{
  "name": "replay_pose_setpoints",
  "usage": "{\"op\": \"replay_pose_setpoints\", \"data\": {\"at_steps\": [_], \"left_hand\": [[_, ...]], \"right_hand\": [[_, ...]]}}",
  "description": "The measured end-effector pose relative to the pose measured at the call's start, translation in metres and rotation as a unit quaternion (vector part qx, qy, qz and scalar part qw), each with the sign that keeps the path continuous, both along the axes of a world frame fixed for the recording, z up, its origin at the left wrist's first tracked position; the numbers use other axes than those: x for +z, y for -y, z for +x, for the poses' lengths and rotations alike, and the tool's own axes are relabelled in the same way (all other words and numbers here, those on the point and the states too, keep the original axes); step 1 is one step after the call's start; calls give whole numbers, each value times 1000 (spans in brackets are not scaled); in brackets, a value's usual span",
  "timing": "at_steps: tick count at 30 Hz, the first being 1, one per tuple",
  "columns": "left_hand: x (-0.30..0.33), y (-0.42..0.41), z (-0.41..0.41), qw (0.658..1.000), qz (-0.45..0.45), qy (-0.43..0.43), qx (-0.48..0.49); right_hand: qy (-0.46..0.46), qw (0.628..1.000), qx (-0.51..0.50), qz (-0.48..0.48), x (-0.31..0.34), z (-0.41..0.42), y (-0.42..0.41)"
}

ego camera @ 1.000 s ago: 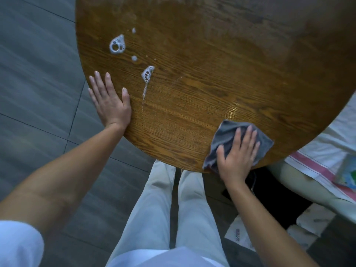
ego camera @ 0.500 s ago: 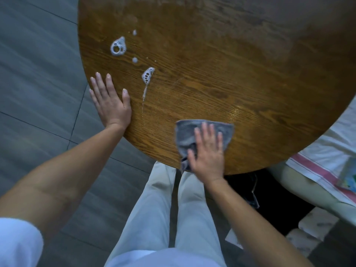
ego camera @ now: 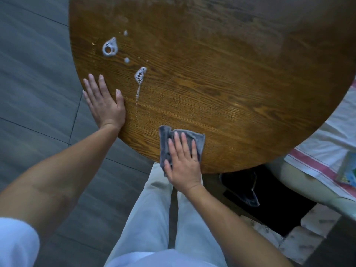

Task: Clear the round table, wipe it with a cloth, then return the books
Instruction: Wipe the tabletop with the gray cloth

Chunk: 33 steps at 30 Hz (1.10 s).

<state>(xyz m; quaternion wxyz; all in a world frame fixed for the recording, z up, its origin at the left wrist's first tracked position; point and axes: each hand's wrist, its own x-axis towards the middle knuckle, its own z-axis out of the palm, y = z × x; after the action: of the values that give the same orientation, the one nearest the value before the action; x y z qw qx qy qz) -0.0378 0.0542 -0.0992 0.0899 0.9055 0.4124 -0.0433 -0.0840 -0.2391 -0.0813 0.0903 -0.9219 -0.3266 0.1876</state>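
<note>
The round wooden table (ego camera: 221, 78) fills the upper part of the view, its top bare apart from foam. A grey cloth (ego camera: 164, 143) lies near the table's front edge, and my right hand (ego camera: 183, 162) presses flat on it with straight fingers. My left hand (ego camera: 105, 105) rests flat on the table's left rim, fingers straight. White foam blobs (ego camera: 109, 48) and a smaller foam patch with a thin trail (ego camera: 140, 76) sit on the wood just beyond my left hand. No books lie on the table.
A white cloth with a pink stripe (ego camera: 323, 151) covers a seat at the right, with a colourful book or card (ego camera: 347, 170) on it. A dark object (ego camera: 250, 191) lies on the floor under the table. Grey floor tiles (ego camera: 34, 89) spread out to the left.
My right hand has slid the grey cloth leftward along the table's front edge, from the right side toward the middle. My left hand has stayed on the rim.
</note>
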Motion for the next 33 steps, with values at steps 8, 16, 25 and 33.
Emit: {"op": "replay_pose_setpoints", "data": {"at_steps": [8,16,25,33], "left_hand": [[-2,-2,-2,1000,6,6,-1],[-6,-4,-2,999,2,33,-8],[-14,-38,-13,994,-18,88,-67],[-13,-38,-13,991,-45,126,-15]], "right_hand": [[71,976,-204,-39,-14,152,34],[50,995,-81,16,-9,134,-83],[21,992,126,7,-10,38,-41],[70,993,96,-1,-19,176,-176]]}}
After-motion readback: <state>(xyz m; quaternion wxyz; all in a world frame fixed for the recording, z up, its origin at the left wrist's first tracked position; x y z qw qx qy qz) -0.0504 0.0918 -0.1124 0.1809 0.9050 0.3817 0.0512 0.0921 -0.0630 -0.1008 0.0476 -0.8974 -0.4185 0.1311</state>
